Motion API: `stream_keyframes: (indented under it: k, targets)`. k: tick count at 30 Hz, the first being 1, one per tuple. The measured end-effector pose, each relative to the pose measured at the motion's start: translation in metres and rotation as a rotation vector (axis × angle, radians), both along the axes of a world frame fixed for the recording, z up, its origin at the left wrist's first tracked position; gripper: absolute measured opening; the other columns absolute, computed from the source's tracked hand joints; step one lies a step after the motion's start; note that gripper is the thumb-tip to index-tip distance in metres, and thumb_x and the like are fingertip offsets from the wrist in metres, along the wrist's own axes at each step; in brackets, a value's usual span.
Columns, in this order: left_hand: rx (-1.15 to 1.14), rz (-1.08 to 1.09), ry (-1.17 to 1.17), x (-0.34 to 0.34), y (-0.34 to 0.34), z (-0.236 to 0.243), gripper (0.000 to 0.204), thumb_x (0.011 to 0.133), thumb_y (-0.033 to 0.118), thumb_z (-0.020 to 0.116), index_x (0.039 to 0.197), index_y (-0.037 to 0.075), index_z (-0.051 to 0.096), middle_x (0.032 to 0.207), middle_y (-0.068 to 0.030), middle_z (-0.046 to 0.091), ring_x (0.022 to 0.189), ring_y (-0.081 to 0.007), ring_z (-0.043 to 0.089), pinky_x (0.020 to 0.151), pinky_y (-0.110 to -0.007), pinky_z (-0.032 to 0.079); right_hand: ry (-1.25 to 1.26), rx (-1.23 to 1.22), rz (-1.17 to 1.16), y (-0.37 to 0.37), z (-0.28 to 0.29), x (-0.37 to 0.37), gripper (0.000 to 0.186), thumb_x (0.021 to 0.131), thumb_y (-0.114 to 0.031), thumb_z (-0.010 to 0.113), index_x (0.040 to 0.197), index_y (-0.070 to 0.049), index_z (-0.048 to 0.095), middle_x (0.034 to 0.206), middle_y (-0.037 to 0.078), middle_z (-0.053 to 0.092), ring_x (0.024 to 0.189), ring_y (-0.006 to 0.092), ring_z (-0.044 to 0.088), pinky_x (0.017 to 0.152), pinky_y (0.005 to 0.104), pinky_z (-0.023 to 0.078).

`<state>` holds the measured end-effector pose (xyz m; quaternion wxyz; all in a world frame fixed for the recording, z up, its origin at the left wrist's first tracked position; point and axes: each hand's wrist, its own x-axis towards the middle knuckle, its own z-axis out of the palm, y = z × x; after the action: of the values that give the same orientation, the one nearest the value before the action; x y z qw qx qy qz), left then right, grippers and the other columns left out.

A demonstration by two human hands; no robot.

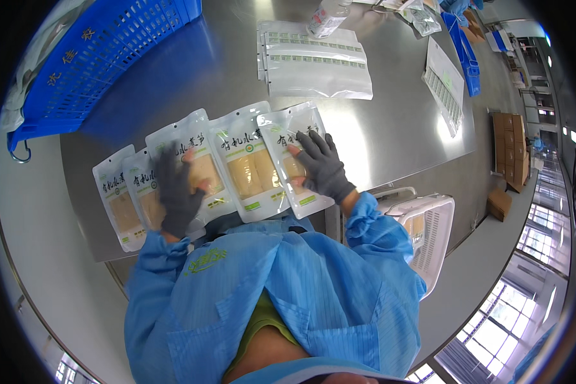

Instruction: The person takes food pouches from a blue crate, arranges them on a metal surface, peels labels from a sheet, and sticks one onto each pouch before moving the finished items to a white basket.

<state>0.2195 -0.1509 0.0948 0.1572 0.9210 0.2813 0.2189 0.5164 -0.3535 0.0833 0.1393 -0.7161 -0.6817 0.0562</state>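
Pouches [246, 160] of pale food strips lie fanned in an overlapping row on a steel table [390, 128], long axes running near 12 to 6 o'clock, tops toward 12. Gloved left hand [176, 189] rests flat, fingers spread, on the middle-left pouches; gloved right hand [323, 168] presses fingers apart on the rightmost. Blue crate [102, 57] sits at 10 o'clock, empty bags [317, 61] at 12

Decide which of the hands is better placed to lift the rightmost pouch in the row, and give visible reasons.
Right. The right hand already lies flat on the rightmost pouch, while the left hand rests on pouches nearer the row's left end and would probably have to cross over.
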Motion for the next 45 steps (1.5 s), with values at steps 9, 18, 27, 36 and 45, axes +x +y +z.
stream_keyframes:
  k: [9,18,27,36,45]
  targets:
    - [-0.449,0.154,-0.282,0.193,0.031,-0.081,0.042,0.079,0.029,0.072,0.115,0.009,0.063,0.119,-0.0131,0.058,0.106,-0.0329,0.055,0.093,-0.042,0.044,0.126,0.032,-0.228,0.012,0.006,-0.005,0.064,0.077,-0.048,0.069,0.129,-0.013,0.055,0.133,0.019,0.049,0.121,0.0423,0.044,0.096,0.054,0.039]
    - [-0.28,0.464,0.074,0.288,0.076,-0.08,0.047,0.075,0.047,0.071,0.101,0.008,0.069,0.111,-0.0078,0.058,0.112,-0.0319,0.047,0.091,-0.044,0.043,0.025,0.045,-0.855,0.034,-0.031,0.218,0.052,0.084,-0.037,0.064,0.128,-0.01,0.055,0.126,0.011,0.055,0.113,0.0335,0.049,0.092,0.0441,0.044]
    - [-1.123,0.434,-0.427,0.281,0.095,-0.069,0.035,0.083,0.021,0.069,0.114,0.006,0.062,0.108,-0.0088,0.062,0.092,-0.019,0.059,0.079,-0.029,0.047,1.145,0.182,-1.049,0.061,-0.009,0.241,0.035,0.091,-0.03,0.062,0.107,0.002,0.063,0.09,0.008,0.064,0.077,0.017,0.06,0.074,0.0263,0.049]
    - [-1.472,0.146,-0.486,0.291,0.117,-0.046,0.056,0.085,-0.003,0.058,0.139,0.004,0.046,0.12,-0.013,0.061,0.102,-0.0176,0.059,0.09,-0.029,0.049,1.506,0.158,-0.62,0.074,-0.031,0.307,0.057,0.083,-0.006,0.064,0.137,-0.003,0.047,0.098,0.01,0.062,0.08,0.0163,0.06,0.067,0.0262,0.049]
    - [-1.351,0.253,-0.447,0.31,0.117,-0.03,0.045,0.088,0.011,0.063,0.131,0.004,0.051,0.106,-0.0113,0.065,0.091,-0.0159,0.062,0.082,-0.027,0.05,1.499,0.078,-0.646,0.089,-0.039,0.315,0.051,0.081,0.0,0.067,0.131,-0.002,0.055,0.111,0.013,0.062,0.093,0.0172,0.06,0.084,0.0262,0.048]
